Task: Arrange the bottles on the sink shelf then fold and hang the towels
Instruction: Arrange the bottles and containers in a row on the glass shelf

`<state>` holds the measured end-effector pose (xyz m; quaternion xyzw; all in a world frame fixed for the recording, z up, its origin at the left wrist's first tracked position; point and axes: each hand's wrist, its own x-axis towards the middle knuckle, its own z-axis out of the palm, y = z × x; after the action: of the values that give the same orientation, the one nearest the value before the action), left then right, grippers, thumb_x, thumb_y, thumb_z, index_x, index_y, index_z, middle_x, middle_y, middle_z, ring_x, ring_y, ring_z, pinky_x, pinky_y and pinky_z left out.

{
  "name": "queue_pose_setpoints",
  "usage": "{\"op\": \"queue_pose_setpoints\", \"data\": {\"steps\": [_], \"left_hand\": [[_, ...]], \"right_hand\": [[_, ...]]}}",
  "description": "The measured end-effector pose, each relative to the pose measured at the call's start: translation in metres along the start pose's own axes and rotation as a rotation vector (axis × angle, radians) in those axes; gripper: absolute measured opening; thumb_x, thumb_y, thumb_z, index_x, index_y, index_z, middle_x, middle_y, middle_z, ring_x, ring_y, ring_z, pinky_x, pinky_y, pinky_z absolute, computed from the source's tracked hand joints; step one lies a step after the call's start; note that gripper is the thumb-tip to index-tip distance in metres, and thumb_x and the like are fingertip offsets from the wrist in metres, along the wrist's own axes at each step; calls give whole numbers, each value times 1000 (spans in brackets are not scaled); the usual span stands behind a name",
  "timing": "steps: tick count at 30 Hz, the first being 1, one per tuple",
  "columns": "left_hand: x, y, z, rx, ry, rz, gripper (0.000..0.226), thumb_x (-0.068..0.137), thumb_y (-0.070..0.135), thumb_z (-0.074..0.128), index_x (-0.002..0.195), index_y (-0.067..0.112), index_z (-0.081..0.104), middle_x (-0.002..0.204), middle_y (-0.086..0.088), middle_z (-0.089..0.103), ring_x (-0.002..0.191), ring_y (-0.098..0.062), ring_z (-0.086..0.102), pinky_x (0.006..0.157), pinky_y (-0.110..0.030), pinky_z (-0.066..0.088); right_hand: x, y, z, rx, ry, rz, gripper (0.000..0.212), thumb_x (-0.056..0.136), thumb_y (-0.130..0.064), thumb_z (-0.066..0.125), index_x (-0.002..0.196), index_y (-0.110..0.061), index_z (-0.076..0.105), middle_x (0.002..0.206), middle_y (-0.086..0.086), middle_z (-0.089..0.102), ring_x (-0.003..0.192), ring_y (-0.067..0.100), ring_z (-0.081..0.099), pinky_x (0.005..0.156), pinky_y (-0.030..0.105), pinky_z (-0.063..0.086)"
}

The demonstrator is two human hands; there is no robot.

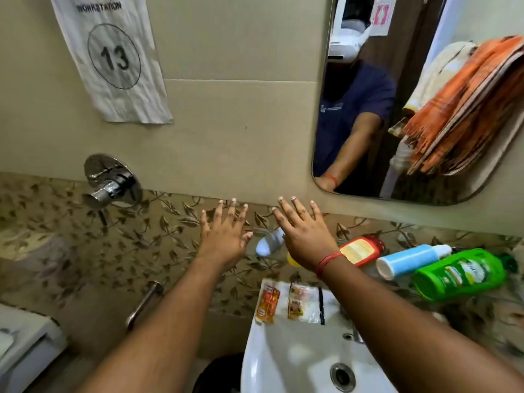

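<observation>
Overhead, both hands spread flat, fingers straight, holding nothing: left hand and right hand side by side before the leaf-patterned wall. Bottles lie tipped over on the shelf behind the sink: white bottle between the hands, red bottle, blue bottle, green bottle toward the right end. A yellow cap, probably, peeks under the right wrist. Orange towels show in the mirror. Two sachets rest on the sink's back rim.
</observation>
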<state>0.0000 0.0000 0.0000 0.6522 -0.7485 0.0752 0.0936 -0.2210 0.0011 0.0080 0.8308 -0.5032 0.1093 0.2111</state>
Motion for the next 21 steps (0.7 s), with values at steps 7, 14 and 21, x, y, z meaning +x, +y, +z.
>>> {"op": "queue_pose_setpoints", "data": {"steps": [7,14,21], "left_hand": [[14,-24,22,-109,-100,304,59,101,51,36,155,27,27,162,4,30,152,-13,19,123,-54,1],[21,-30,33,-220,-136,432,55,98,53,44,147,29,45,156,8,41,150,-10,18,124,-52,2],[12,-15,42,-536,-96,305,43,98,38,55,139,26,53,148,7,50,143,-8,33,125,-45,6]], "right_hand": [[11,-9,6,-33,-88,-126,59,86,-24,66,141,-20,47,146,9,51,140,33,40,115,59,27],[21,-18,8,-49,-237,-129,55,82,-25,69,135,-23,53,136,4,59,126,28,52,112,56,33],[37,-29,19,-12,-162,-119,37,85,-22,68,121,-23,60,118,2,67,106,25,62,91,39,50]]}}
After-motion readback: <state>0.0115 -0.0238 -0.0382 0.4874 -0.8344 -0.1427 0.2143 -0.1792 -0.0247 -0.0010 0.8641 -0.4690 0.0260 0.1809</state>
